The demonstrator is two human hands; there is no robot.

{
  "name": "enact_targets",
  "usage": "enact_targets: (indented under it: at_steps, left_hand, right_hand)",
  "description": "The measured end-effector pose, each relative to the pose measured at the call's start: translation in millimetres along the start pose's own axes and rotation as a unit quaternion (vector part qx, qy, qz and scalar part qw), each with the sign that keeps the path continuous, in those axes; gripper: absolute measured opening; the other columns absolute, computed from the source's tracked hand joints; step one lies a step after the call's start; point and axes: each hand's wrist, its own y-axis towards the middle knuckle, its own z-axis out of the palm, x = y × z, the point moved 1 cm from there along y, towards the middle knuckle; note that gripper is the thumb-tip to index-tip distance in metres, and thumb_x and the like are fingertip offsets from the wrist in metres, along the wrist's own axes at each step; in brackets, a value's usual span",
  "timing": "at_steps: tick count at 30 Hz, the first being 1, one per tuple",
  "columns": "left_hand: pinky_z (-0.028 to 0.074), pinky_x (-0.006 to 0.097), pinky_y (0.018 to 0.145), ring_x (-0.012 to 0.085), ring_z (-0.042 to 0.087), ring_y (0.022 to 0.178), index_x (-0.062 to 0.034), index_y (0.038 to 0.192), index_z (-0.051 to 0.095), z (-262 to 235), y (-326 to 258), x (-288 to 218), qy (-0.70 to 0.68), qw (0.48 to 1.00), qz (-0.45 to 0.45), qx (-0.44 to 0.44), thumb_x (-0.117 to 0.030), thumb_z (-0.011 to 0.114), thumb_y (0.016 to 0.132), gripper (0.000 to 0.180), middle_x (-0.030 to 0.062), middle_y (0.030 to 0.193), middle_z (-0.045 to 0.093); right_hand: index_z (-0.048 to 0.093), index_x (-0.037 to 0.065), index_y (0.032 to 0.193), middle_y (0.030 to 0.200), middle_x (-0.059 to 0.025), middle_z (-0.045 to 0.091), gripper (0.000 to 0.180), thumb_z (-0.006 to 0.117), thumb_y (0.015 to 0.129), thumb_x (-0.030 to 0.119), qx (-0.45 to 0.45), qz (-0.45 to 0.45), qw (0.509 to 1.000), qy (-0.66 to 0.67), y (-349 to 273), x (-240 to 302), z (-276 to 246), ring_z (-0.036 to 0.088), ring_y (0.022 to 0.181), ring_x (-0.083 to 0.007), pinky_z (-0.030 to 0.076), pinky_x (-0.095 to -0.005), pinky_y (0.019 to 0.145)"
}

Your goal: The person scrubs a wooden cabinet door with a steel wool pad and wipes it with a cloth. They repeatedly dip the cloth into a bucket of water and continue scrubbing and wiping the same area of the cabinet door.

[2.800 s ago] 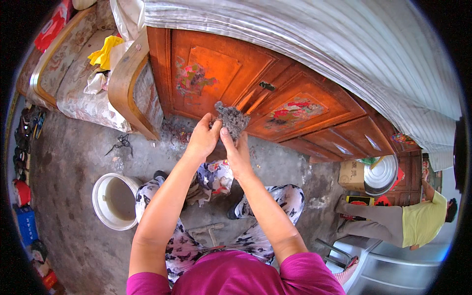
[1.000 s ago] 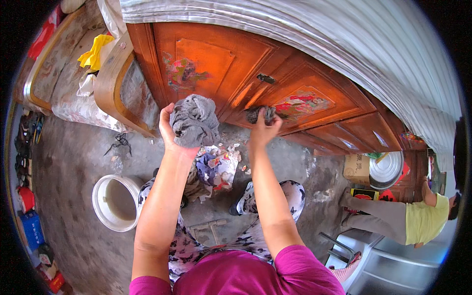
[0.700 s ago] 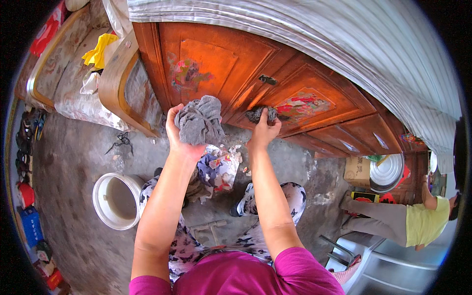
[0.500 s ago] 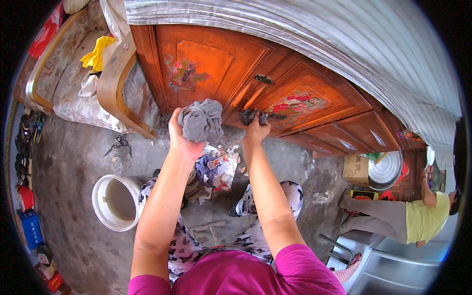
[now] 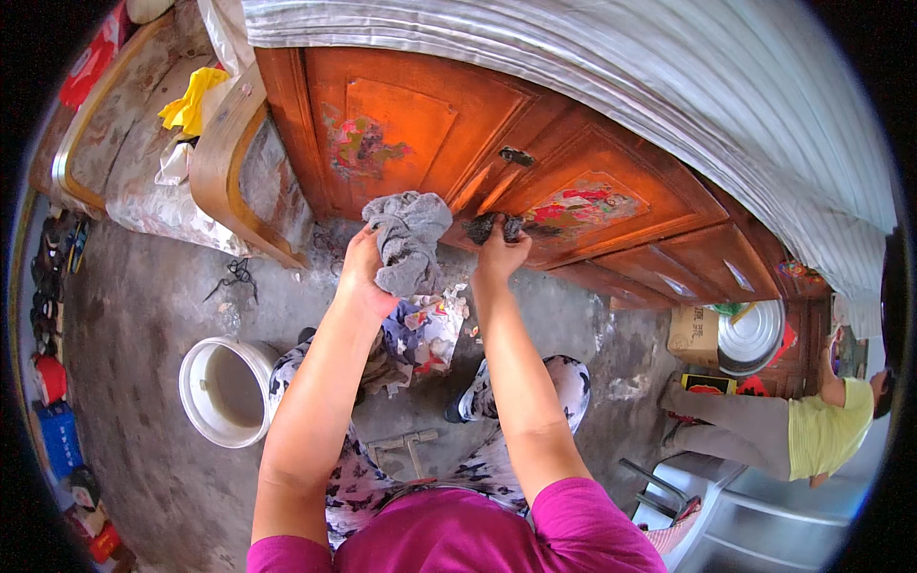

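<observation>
A crumpled grey cloth (image 5: 411, 239) is gripped in my left hand (image 5: 363, 275), held up in front of the wooden cabinet (image 5: 396, 110). My right hand (image 5: 501, 256) is closed around a dark, wiry scouring pad (image 5: 482, 229) at the lower part of the cabinet's right door. Beside the pad, a torn, colourful picture (image 5: 585, 206) clings to that door panel. Another ragged picture patch (image 5: 365, 148) shows on the left door. Most of the pad lies hidden behind my fingers.
A white bucket (image 5: 191, 393) of murky water stands on the floor left of my legs. Paper scraps (image 5: 441, 334) lie between my feet. A wood-armed sofa (image 5: 224, 181) adjoins the cabinet's left side. At far right another person (image 5: 831, 425) stands near a metal basin (image 5: 755, 334).
My left hand has shifted right with the grey cloth, nearer the right hand, and the cloth's folds have turned. My right hand stays at nearly the same spot with the pad.
</observation>
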Motion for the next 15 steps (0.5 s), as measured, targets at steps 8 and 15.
enact_targets:
  at_steps: [8, 15]
  left_hand:
    - [0.059, 0.037, 0.07, 0.0216, 0.071, 0.076, -0.0106, 0.107, 0.068, 5, -9, -4, -0.014, 1.0, -0.005, -0.017, -0.03, 0.045, 0.106, 0.03, 0.002, 0.089, 0.074]
    - [0.061, 0.039, 0.07, 0.0217, 0.073, 0.083, -0.0107, 0.114, 0.067, 5, -13, -3, 0.074, 0.995, 0.07, -0.001, -0.011, 0.058, 0.101, 0.016, 0.0055, 0.099, 0.074]
  right_hand:
    - [0.051, 0.002, 0.105, 0.099, -0.0077, 0.062, 0.032, 0.079, 0.094, 0.01, 0.015, 0.003, 1.0, -0.007, -3, 1, 7, 0.058, 0.089, -0.0163, 0.052, -0.033, 0.081]
    - [0.054, 0.0, 0.108, 0.104, -0.007, 0.064, 0.029, 0.077, 0.098, 0.015, 0.079, -0.118, 0.988, 0.059, -20, 42, -5, 0.06, 0.092, -0.0146, 0.051, -0.0303, 0.086]
